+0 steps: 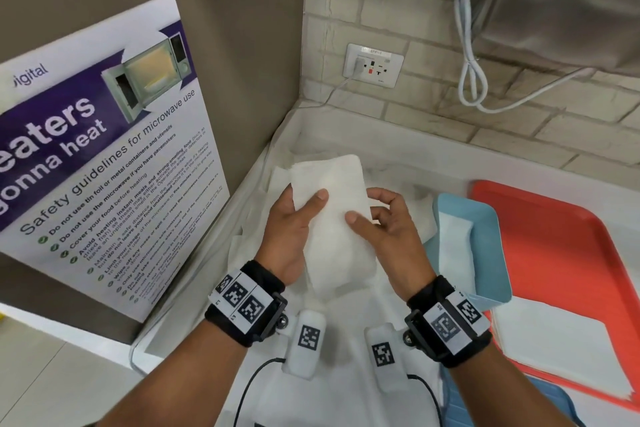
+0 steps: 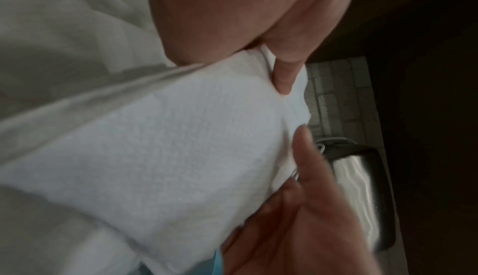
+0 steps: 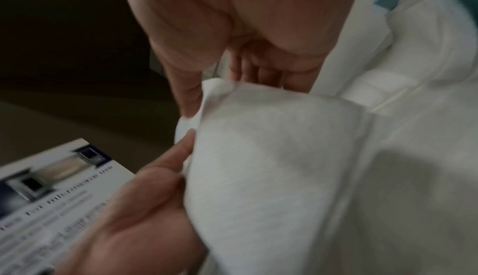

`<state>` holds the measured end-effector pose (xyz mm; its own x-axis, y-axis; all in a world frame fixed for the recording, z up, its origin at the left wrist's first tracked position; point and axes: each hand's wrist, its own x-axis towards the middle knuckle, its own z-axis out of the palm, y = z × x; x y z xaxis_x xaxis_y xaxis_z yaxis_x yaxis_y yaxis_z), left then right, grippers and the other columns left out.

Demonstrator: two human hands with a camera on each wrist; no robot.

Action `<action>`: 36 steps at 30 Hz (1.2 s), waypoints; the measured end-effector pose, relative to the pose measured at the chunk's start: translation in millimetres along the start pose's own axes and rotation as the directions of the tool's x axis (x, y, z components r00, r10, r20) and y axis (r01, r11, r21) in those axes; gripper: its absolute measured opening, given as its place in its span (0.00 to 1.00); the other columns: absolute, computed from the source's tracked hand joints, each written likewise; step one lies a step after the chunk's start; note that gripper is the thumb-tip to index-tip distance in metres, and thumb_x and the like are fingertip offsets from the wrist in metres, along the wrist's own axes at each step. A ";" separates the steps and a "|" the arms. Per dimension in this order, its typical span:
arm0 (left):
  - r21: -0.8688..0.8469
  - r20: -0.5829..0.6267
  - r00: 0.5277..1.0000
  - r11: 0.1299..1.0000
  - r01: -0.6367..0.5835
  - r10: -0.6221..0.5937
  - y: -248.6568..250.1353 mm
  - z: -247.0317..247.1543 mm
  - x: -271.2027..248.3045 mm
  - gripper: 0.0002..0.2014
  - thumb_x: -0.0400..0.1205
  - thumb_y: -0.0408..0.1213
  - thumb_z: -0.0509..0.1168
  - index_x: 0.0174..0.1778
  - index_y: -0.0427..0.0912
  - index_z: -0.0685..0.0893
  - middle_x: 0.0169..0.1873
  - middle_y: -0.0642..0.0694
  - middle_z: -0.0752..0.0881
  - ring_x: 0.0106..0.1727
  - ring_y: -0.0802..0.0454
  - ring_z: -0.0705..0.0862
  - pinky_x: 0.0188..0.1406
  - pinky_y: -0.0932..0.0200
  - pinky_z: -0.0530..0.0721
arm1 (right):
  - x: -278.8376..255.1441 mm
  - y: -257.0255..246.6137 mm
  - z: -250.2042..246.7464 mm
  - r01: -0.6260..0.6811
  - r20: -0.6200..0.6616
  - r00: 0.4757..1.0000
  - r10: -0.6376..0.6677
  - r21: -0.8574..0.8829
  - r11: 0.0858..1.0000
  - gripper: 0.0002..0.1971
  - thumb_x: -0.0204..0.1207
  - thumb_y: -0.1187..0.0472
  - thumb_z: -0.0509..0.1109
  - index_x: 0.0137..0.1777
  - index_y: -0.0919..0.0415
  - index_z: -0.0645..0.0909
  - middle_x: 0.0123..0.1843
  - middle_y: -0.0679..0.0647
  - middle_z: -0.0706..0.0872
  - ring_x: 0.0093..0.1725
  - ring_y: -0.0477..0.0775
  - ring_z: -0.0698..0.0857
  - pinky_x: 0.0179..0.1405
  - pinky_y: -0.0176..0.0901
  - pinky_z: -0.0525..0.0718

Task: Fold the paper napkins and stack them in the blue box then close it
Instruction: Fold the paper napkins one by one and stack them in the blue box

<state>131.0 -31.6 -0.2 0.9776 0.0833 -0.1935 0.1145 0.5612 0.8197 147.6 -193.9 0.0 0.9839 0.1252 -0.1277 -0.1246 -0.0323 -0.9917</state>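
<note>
With your left hand (image 1: 289,232) and right hand (image 1: 388,229) both pinching the folded napkin (image 1: 332,218) above the counter beside the blue box (image 1: 485,218), expect it limp, light and tearable, so grip its 2 long edges.

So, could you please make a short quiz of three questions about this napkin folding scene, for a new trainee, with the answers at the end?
1. True or false: both the left hand and the right hand hold the folded napkin.
2. The blue box lies on which side of the hands? A) the person's left B) the person's right C) behind the poster
3. Fill in: the unfolded napkins at the right lie on a ____ tray.

Key: 1 true. 2 B. 3 red; the blue box, already holding white napkins, is open.
</note>
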 end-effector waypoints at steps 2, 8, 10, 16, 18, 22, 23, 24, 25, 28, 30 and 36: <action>-0.080 -0.019 1.000 0.997 -0.011 0.010 1.5 -3.6 1.6 0.17 0.89 0.32 0.65 0.75 0.39 0.81 0.67 0.38 0.89 0.67 0.38 0.89 0.61 0.37 0.90 | -2.2 5.2 -10.2 -0.038 0.147 0.987 0.066 -0.187 0.982 0.29 0.70 0.56 0.85 0.68 0.48 0.77 0.57 0.53 0.92 0.55 0.53 0.91 0.57 0.52 0.90; 0.104 -0.097 0.995 0.995 -0.001 0.011 1.4 -37.4 10.1 0.19 0.82 0.28 0.73 0.68 0.42 0.80 0.56 0.47 0.92 0.59 0.46 0.90 0.51 0.51 0.91 | -0.4 21.7 -46.5 -0.089 0.091 0.987 0.132 -0.373 0.923 0.15 0.69 0.58 0.85 0.54 0.55 0.88 0.50 0.52 0.94 0.52 0.57 0.92 0.61 0.61 0.88; 0.298 -0.068 0.997 0.955 -0.002 0.024 -0.4 -51.2 9.6 0.21 0.80 0.25 0.75 0.67 0.45 0.80 0.50 0.50 0.94 0.53 0.51 0.91 0.45 0.56 0.91 | -0.2 24.6 -54.9 -0.101 0.070 0.988 0.139 -0.389 0.916 0.12 0.70 0.61 0.85 0.51 0.55 0.88 0.47 0.50 0.94 0.49 0.55 0.92 0.54 0.50 0.90; 0.725 0.044 0.992 0.687 0.052 -0.121 -17.3 -83.7 13.9 0.42 0.72 0.32 0.85 0.78 0.59 0.73 0.55 0.44 0.94 0.58 0.50 0.92 0.62 0.49 0.89 | -8.0 36.6 -65.8 -0.048 0.050 0.993 0.109 -0.666 0.745 0.07 0.72 0.55 0.82 0.44 0.42 0.86 0.40 0.42 0.92 0.42 0.43 0.89 0.47 0.41 0.87; 0.817 0.111 0.983 0.576 -0.007 -0.146 -23.5 -88.2 13.9 0.34 0.73 0.34 0.84 0.74 0.55 0.80 0.57 0.50 0.93 0.58 0.53 0.91 0.63 0.49 0.89 | -12.8 40.2 -66.1 -0.028 0.048 0.994 0.097 -0.750 0.661 0.07 0.74 0.52 0.80 0.42 0.40 0.83 0.40 0.42 0.90 0.41 0.45 0.87 0.43 0.43 0.85; 0.886 0.204 0.969 0.448 -0.123 -0.139 -30.5 -92.9 8.1 0.13 0.72 0.35 0.85 0.48 0.49 0.91 0.42 0.56 0.92 0.43 0.60 0.88 0.47 0.60 0.84 | -28.3 44.4 -64.2 0.059 0.088 0.996 0.031 -0.846 0.531 0.08 0.75 0.50 0.77 0.40 0.37 0.80 0.39 0.39 0.87 0.39 0.41 0.83 0.35 0.39 0.76; 0.878 0.214 0.969 0.459 -0.135 -0.125 -32.4 -93.4 6.7 0.12 0.72 0.33 0.85 0.44 0.51 0.90 0.39 0.57 0.91 0.40 0.61 0.86 0.44 0.62 0.82 | -31.3 45.6 -63.7 0.076 0.098 0.995 0.017 -0.857 0.510 0.07 0.76 0.50 0.77 0.42 0.38 0.81 0.39 0.39 0.87 0.40 0.41 0.83 0.35 0.39 0.77; 0.869 0.218 0.970 0.473 -0.144 -0.105 -34.4 -93.8 6.1 0.13 0.73 0.32 0.84 0.40 0.53 0.89 0.37 0.58 0.90 0.38 0.61 0.84 0.41 0.63 0.81 | -33.6 46.6 -63.5 0.087 0.105 0.994 0.010 -0.863 0.498 0.06 0.76 0.50 0.76 0.43 0.38 0.81 0.40 0.39 0.87 0.40 0.41 0.83 0.37 0.40 0.79; 0.860 0.221 0.971 0.487 -0.153 -0.085 -36.3 -93.1 4.6 0.13 0.74 0.32 0.84 0.38 0.54 0.88 0.35 0.58 0.89 0.36 0.61 0.83 0.39 0.64 0.80 | -35.6 47.6 -63.8 0.089 0.107 0.994 0.008 -0.866 0.492 0.06 0.77 0.50 0.76 0.44 0.38 0.80 0.40 0.39 0.87 0.40 0.42 0.83 0.38 0.42 0.81; 0.826 0.253 0.967 0.525 -0.205 -0.021 -37.6 -90.0 3.6 0.11 0.76 0.31 0.82 0.41 0.50 0.87 0.36 0.53 0.88 0.38 0.59 0.83 0.40 0.64 0.80 | -38.4 48.8 -65.7 0.075 0.087 0.996 0.003 -0.868 0.492 0.07 0.76 0.49 0.76 0.43 0.38 0.79 0.40 0.38 0.87 0.40 0.42 0.83 0.38 0.42 0.80; 0.813 0.281 0.960 0.534 -0.232 -0.011 -36.2 -89.3 4.2 0.10 0.77 0.31 0.81 0.43 0.48 0.87 0.38 0.51 0.89 0.40 0.57 0.84 0.43 0.63 0.81 | -39.8 49.1 -66.9 0.077 0.074 0.997 -0.027 -0.866 0.494 0.06 0.76 0.50 0.75 0.44 0.39 0.80 0.39 0.38 0.86 0.39 0.41 0.83 0.36 0.41 0.79; 0.909 0.246 0.966 0.363 -0.203 -0.078 -44.9 -94.5 6.3 0.11 0.77 0.37 0.81 0.49 0.55 0.88 0.41 0.54 0.91 0.42 0.57 0.87 0.44 0.55 0.86 | -44.3 57.8 -65.8 0.069 0.112 0.991 0.071 -0.891 0.449 0.11 0.76 0.46 0.75 0.56 0.39 0.80 0.49 0.37 0.87 0.48 0.44 0.83 0.46 0.46 0.82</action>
<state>115.3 21.6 -89.1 0.9790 -0.1661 -0.1178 0.0042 -0.5622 0.8270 105.2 -266.6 -50.5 0.9520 0.2330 -0.1986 0.1261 -0.8894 -0.4394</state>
